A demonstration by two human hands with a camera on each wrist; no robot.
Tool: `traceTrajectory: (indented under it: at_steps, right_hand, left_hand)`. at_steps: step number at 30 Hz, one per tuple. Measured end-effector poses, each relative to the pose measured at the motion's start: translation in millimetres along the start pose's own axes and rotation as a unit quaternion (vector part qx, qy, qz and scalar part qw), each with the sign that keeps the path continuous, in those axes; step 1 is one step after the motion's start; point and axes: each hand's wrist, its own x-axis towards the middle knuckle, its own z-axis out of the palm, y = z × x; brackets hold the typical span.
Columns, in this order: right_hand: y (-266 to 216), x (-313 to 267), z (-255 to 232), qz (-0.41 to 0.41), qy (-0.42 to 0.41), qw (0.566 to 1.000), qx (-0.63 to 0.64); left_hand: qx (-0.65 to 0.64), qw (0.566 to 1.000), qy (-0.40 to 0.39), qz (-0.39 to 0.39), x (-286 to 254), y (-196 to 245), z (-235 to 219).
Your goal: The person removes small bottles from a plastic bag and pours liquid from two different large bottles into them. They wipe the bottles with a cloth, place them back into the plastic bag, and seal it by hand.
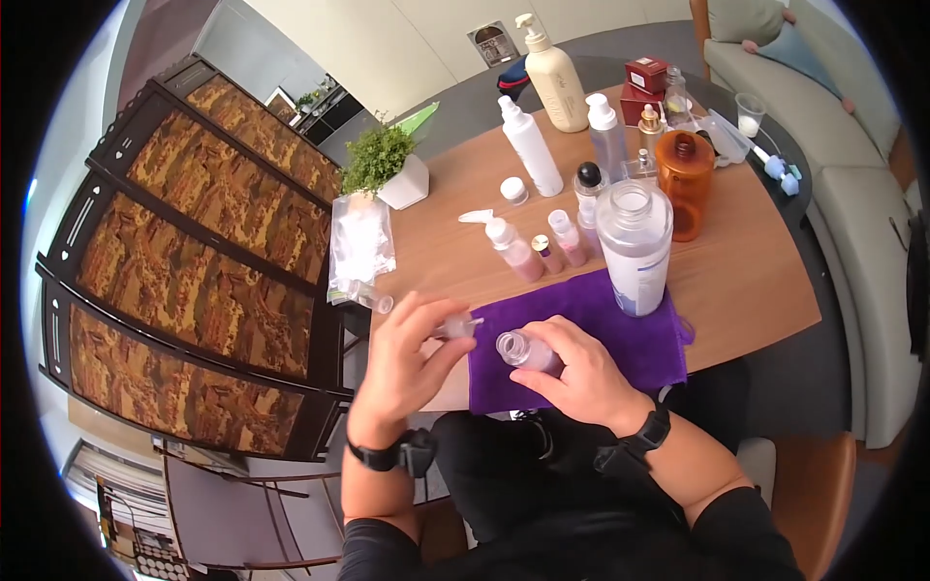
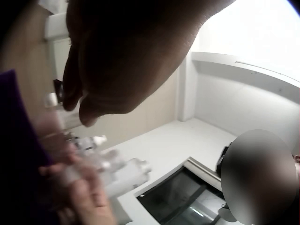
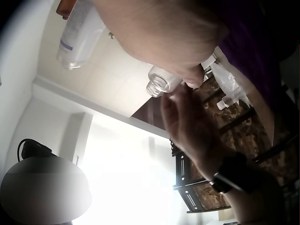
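Note:
In the head view my right hand (image 1: pixel 581 378) grips a small clear bottle (image 1: pixel 526 351) over the purple cloth (image 1: pixel 620 353). The bottle's threaded mouth is uncovered and tilts toward the left hand, as the right wrist view also shows with the glass neck (image 3: pixel 157 86). My left hand (image 1: pixel 407 353) pinches a small translucent bottle top (image 1: pixel 455 326) with a thin tip pointing right, a short way from the bottle mouth. The left hand's fingers partly hide this piece. Seen from the left wrist, the hand is dark and the piece is hidden.
A large clear bottle (image 1: pixel 639 261) without a cap stands on the cloth's far edge. Behind are small pink bottles (image 1: pixel 518 254), a white spray bottle (image 1: pixel 533 150), a cream pump bottle (image 1: pixel 557 87) and an amber bottle (image 1: pixel 686 184). A plastic bag (image 1: pixel 360 242) and small clear bottle (image 1: pixel 370 296) lie left.

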Motion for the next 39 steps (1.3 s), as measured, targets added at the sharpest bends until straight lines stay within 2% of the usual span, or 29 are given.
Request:
traceTrajectory:
  at_steps: [2, 3, 7, 12, 14, 18, 20, 21, 23, 24, 26, 27, 28, 30, 34, 36, 39]
  right_hand:
    - [-1.0, 0.3, -0.9, -0.002, -0.002, 1.0, -0.002]
    - [-1.4, 1.5, -1.0, -0.005, -0.004, 1.0, -0.009]
    - [-0.9, -0.2, -0.1, -0.011, 0.001, 1.0, -0.003]
    - [-2.2, -0.7, -0.9, -0.02, 0.005, 1.0, 0.001]
    - [0.0, -1.5, -0.5, -0.021, 0.015, 1.0, 0.006]
    - [0.3, -2.4, -0.5, -0.017, 0.02, 1.0, 0.016]
    - [0.1, -2.4, -0.2, -0.017, 0.022, 1.0, 0.013]
    - [0.1, -2.4, 0.1, -0.017, 0.022, 1.0, 0.008]
    - [0.2, -2.9, -0.2, -0.016, 0.019, 1.0, 0.012]
    - [0.1, -3.6, -0.2, -0.014, 0.015, 1.0, 0.015]
    - [-0.5, -3.4, -0.7, -0.013, 0.014, 1.0, 0.013]
    - [-1.2, -3.2, -0.9, -0.012, 0.011, 1.0, 0.01]
    - [-2.1, -3.2, -1.3, -0.012, 0.011, 1.0, 0.01]
    - [-3.6, -2.9, -2.1, 0.01, -0.004, 1.0, 0.009]
    - [-2.0, -3.8, -0.8, -0.006, 0.006, 1.0, 0.006]
    - [-3.3, -3.4, -2.1, -0.009, 0.0, 1.0, 0.0]
    - [-0.3, -3.6, -2.7, 0.002, -0.03, 0.999, 0.021]
  left_hand:
    - [-0.016, 0.999, -0.018, 0.031, -3.0, 11.2, -20.1]
    - [0.036, 0.996, -0.044, 0.064, 0.8, 27.0, -29.7]
    - [0.1, 0.985, -0.095, 0.106, 7.8, 47.4, -27.8]
    - [0.131, 0.974, -0.143, 0.121, 16.2, 49.5, -9.9]
    - [0.192, 0.96, -0.17, 0.109, 18.3, 51.7, -6.5]
    - [0.226, 0.953, -0.166, 0.112, 19.3, 53.9, -3.4]
    - [0.226, 0.948, -0.203, 0.09, 19.2, 54.4, -5.5]
    - [0.227, 0.948, -0.205, 0.092, 22.8, 55.0, -8.4]
    - [0.219, 0.929, -0.203, 0.219, 31.9, 59.5, -15.0]
    - [0.218, 0.929, -0.205, 0.219, 30.3, 63.8, -16.3]
    - [0.19, 0.963, -0.162, 0.101, 24.9, 70.3, -18.5]
    - [0.203, 0.966, -0.118, 0.111, 25.1, 68.8, -12.7]
    - [0.203, 0.966, -0.118, 0.111, 24.4, 65.3, -11.7]
    - [0.246, 0.95, -0.173, 0.085, 22.8, 58.4, -9.7]
    - [0.229, 0.944, -0.205, 0.122, 24.6, 51.7, -3.1]
    - [0.161, 0.943, -0.207, 0.206, 29.8, 48.5, -4.8]
    - [0.126, 0.95, -0.189, 0.212, 31.6, 45.3, -5.2]
